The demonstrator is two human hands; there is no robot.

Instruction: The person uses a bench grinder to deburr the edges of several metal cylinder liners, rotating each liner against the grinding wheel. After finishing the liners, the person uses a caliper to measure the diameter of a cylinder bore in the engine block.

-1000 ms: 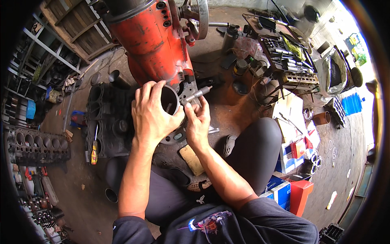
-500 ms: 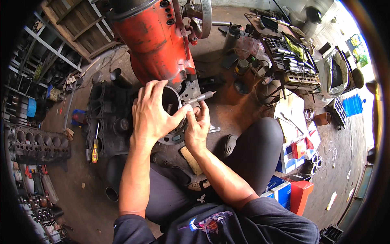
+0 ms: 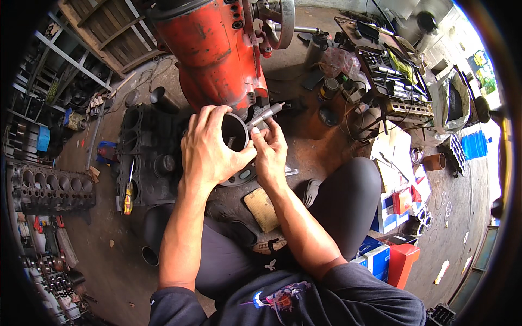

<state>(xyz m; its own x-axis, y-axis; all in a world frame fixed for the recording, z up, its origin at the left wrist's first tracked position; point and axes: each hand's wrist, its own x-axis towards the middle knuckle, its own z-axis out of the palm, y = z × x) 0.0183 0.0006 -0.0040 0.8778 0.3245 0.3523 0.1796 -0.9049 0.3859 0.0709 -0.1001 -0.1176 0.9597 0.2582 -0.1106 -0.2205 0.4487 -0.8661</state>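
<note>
My left hand (image 3: 207, 149) is wrapped round a hollow metal cylinder liner (image 3: 234, 129), with its open end facing up. Its thumb reaches along the near side of the rim. Against the liner's right edge, my right hand (image 3: 272, 155) grips a silver micrometer (image 3: 266, 115); its barrel slants up and to the right. The micrometer's frame and measuring faces are mostly hidden by the fingers and liner. Below and behind the hands sits a flat metal part with holes (image 3: 246, 175), partly covered by them.
A large red machine (image 3: 217, 60) stands just beyond my hands. Dark engine blocks (image 3: 138, 130) lie to the left, with a yellow-handled screwdriver (image 3: 128, 198) on one. Sockets and tools fill a tray (image 3: 394, 81) at right. A yellowish block (image 3: 261, 209) lies between my legs.
Both hands, with the liner and micrometer, have shifted slightly right in view. The micrometer barrel now slants more steeply upward. More of the yellowish block shows.
</note>
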